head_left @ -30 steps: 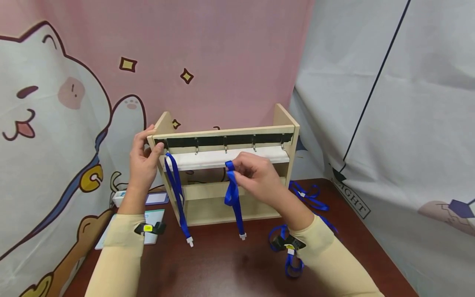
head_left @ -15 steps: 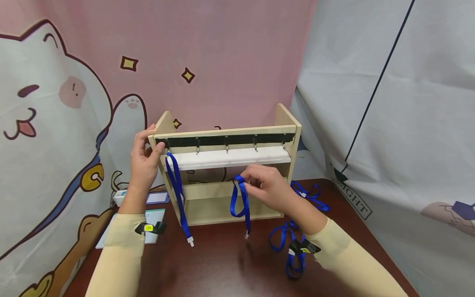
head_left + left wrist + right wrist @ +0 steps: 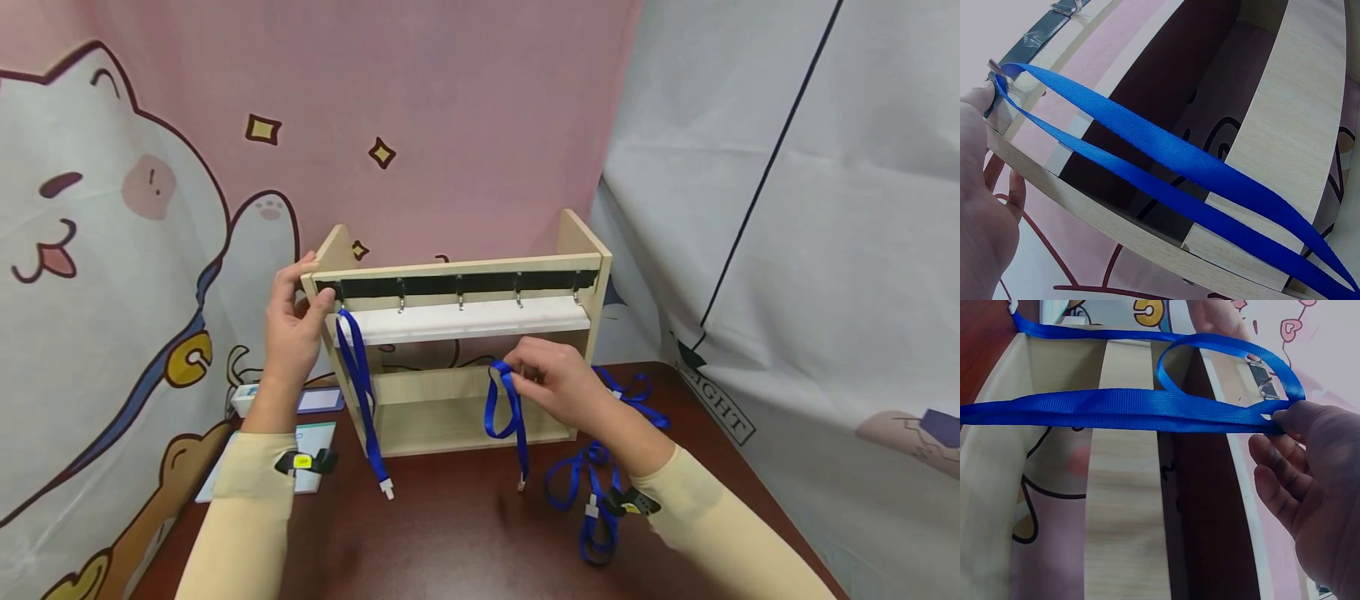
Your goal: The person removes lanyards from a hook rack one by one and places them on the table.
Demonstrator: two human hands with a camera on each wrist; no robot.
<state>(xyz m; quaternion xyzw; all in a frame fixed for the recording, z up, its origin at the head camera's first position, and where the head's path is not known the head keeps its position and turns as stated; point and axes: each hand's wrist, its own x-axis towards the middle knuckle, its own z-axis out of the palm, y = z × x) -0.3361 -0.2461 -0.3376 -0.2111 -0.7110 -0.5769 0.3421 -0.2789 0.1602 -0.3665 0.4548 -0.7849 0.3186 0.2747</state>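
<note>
The right hand pinches a blue lanyard, the left hand grips the wooden rack; "IGHT" shows on the curtain.

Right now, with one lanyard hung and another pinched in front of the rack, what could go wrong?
The right hand pinches the blue lanyard only at its fold, below the hooks; it might slip. Its free end dangles near the loose lanyards on the table and could snag. The left hand steadies the rack, which may tip if released.
</note>
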